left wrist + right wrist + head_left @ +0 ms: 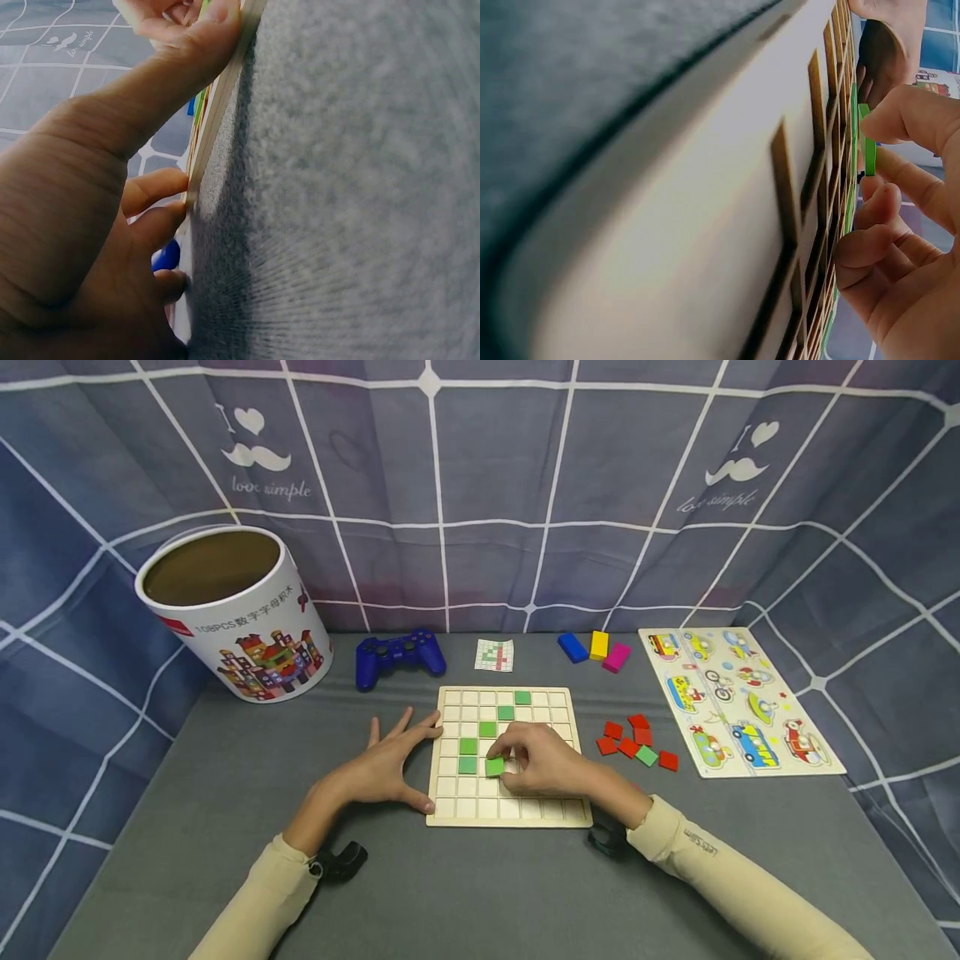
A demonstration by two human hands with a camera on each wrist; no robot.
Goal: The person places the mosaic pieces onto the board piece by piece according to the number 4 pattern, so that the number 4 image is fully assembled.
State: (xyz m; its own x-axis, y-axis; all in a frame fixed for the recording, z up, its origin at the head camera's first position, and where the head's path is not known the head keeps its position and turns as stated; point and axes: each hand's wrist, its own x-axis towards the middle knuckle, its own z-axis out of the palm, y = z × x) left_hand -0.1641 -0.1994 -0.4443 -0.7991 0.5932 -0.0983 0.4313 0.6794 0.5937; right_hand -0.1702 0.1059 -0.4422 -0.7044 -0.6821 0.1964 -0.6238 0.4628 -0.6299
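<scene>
A square wooden grid board (467,808) lies on the table, with several green tiles (487,728) set in its cells along a slanting line. Between thumb and fingertips, my right hand (546,762) pinches a green tile (868,142) just over the board's middle; the right wrist view shows it standing tilted near the grid. Fingers spread, my left hand (384,768) touches the board's left side with its thumb and fingertips. In the left wrist view, the thumb (161,75) rests along the board's edge.
Red tiles (627,747) and a loose green tile (646,756) lie right of the board. Behind it are a small pattern card (494,656), a blue game controller (400,657) and coloured blocks (573,648). A large bucket (262,635) stands left; a picture puzzle board (738,706) lies right.
</scene>
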